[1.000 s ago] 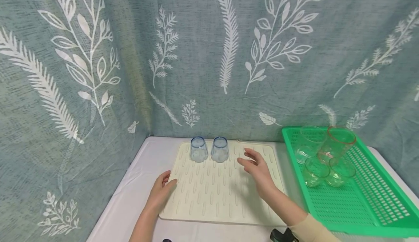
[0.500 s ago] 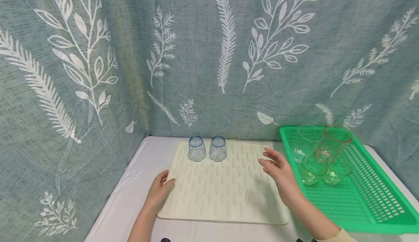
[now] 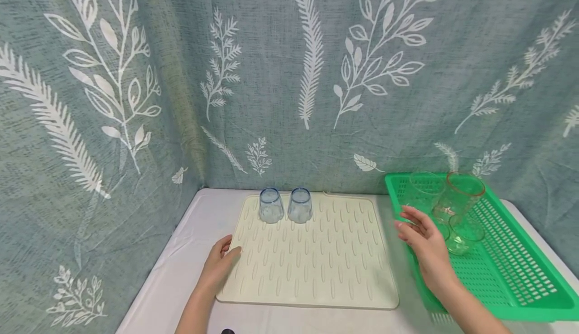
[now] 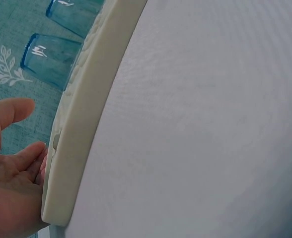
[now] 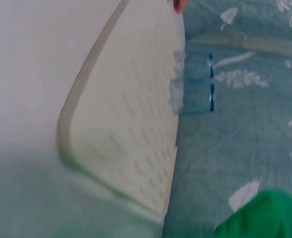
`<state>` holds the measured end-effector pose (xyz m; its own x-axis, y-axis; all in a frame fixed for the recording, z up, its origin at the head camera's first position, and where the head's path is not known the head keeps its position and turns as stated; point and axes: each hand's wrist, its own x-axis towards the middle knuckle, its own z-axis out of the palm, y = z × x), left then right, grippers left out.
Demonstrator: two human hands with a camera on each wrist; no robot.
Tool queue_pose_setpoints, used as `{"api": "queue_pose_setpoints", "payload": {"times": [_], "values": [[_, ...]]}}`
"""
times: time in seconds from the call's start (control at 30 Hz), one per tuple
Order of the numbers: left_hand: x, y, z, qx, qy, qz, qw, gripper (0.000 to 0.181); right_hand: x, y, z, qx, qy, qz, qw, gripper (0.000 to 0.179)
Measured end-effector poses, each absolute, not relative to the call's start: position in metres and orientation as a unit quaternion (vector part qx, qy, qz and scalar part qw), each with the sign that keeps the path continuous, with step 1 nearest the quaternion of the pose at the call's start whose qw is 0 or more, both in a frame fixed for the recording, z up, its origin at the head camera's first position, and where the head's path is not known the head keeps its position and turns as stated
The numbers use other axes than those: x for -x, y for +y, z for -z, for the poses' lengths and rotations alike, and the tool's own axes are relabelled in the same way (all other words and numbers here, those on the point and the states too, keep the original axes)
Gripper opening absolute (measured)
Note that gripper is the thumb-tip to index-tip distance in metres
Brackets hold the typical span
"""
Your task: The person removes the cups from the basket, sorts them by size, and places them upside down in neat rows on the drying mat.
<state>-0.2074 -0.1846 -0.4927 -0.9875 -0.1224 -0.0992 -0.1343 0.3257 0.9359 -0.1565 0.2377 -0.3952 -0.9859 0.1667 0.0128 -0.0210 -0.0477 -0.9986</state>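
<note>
Two blue-rimmed glasses, one on the left (image 3: 271,209) and one on the right (image 3: 300,209), stand side by side at the back of a cream ribbed mat (image 3: 325,268). My left hand (image 3: 219,267) lies beside the mat's left edge, thumb and fingers apart and holding nothing; whether it touches the edge I cannot tell. Over the left rim of a green basket (image 3: 534,279) hovers my right hand (image 3: 429,256), fingers loosely bent, nothing in them. It partly hides a small glass. Another small glass (image 3: 466,236), a tall orange-rimmed glass (image 3: 463,196) and a tall clear glass (image 3: 426,186) stand in the basket.
A white cloth (image 3: 181,253) covers the table under the mat and basket. Behind and to the left hangs a blue-green curtain (image 3: 271,98) with white leaf patterns. A small dark object (image 3: 228,331) shows at the front edge.
My right hand has moved right, from above the mat to the basket's left rim, and now covers part of a small glass. My left hand stays by the mat's left edge.
</note>
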Motion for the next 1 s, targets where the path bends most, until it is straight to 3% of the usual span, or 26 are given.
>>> {"api": "queue_pose_setpoints", "payload": {"times": [0.37,0.63,0.87,1.0], "values": [[0.207,-0.184,0.494,0.078,0.807,-0.586,0.006,0.062,0.153,0.285,0.400,0.098,-0.704,-0.697,0.100,0.043],[0.208,-0.185,0.493,0.089,0.813,-0.575,0.010,0.063,0.159,0.326,0.410,0.144,-0.841,-0.506,0.124,0.078],[0.209,-0.185,0.493,0.086,0.816,-0.571,0.006,0.062,0.175,0.370,0.440,0.187,-0.862,-0.450,0.141,0.090],[0.208,-0.184,0.492,0.084,0.816,-0.571,0.006,0.062,0.171,0.374,0.431,0.192,-0.870,-0.436,0.123,0.093]]}}
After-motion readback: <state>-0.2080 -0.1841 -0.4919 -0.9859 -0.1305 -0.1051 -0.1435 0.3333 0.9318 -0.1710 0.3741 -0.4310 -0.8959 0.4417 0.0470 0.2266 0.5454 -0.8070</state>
